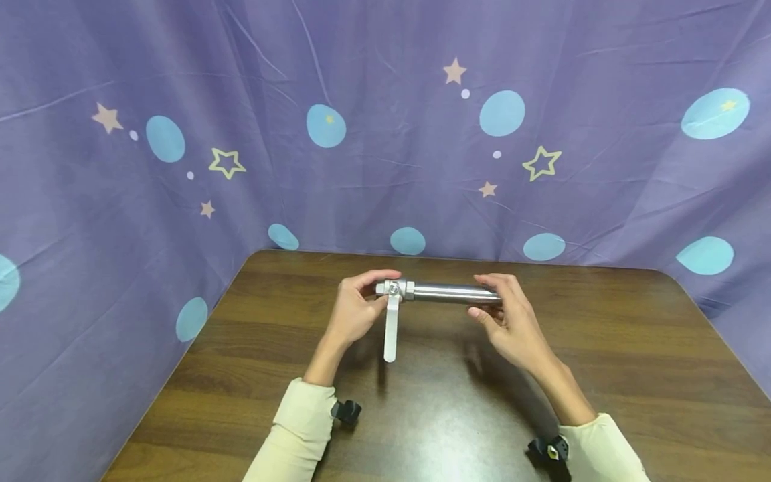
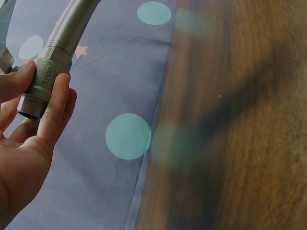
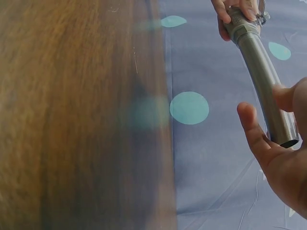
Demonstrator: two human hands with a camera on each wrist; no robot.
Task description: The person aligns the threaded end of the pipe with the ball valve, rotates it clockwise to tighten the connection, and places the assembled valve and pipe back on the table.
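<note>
A ball valve (image 1: 394,289) with a silver lever handle (image 1: 391,331) is joined to a shiny metal pipe (image 1: 452,292); the assembly is held level above the table. My left hand (image 1: 352,311) pinches the valve body, its thumb on the near side and fingers on the far side. In the left wrist view, the valve's open threaded end (image 2: 32,105) sticks out past the fingers. Around the pipe's free end, my right hand (image 1: 512,325) has thumb and fingers spread. The right wrist view shows a gap between the thumb (image 3: 247,115) and the pipe (image 3: 264,81).
The brown wooden table (image 1: 434,395) carries the shadows of both hands. A purple curtain (image 1: 385,181) with stars and blue ovals rises along the table's back and left edges. Each wrist wears a black camera mount, one at the left cuff (image 1: 347,412).
</note>
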